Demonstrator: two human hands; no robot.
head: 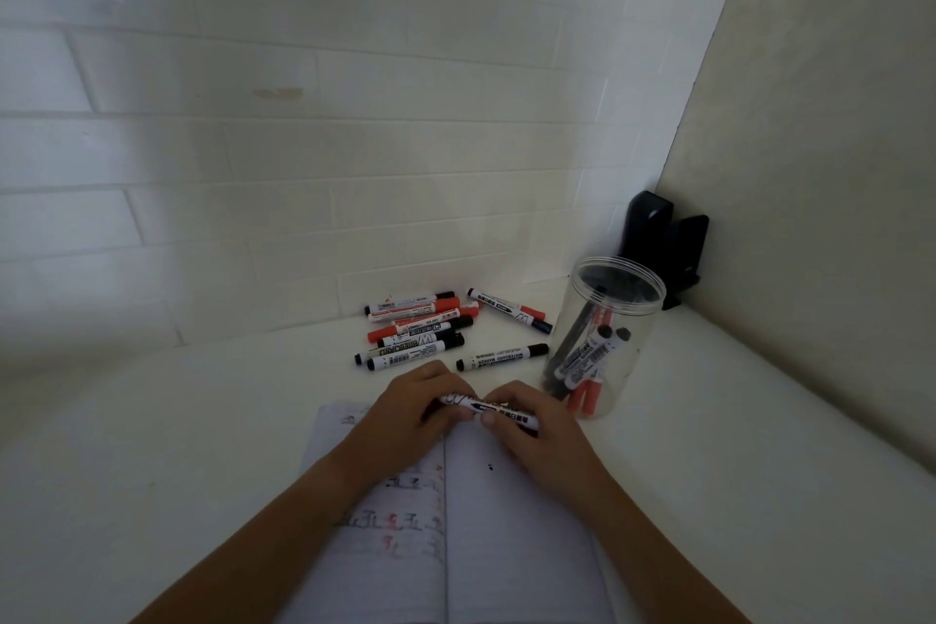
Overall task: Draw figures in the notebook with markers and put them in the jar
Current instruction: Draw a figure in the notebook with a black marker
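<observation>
Both your hands grip one whiteboard marker held level above the open notebook: your left hand curls round its left end, your right hand pinches the barrel. Just right stands the clear jar, upright with several markers inside. Beyond the notebook, loose markers lie clustered on the white table near the tiled wall.

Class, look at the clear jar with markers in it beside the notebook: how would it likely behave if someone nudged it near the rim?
The jar is tall for its base, so a push near the rim might tip it. It looks like thin clear plastic, probably light, so it may slide on the smooth white table. The markers inside lean to one side and would likely shift and rattle.
</observation>
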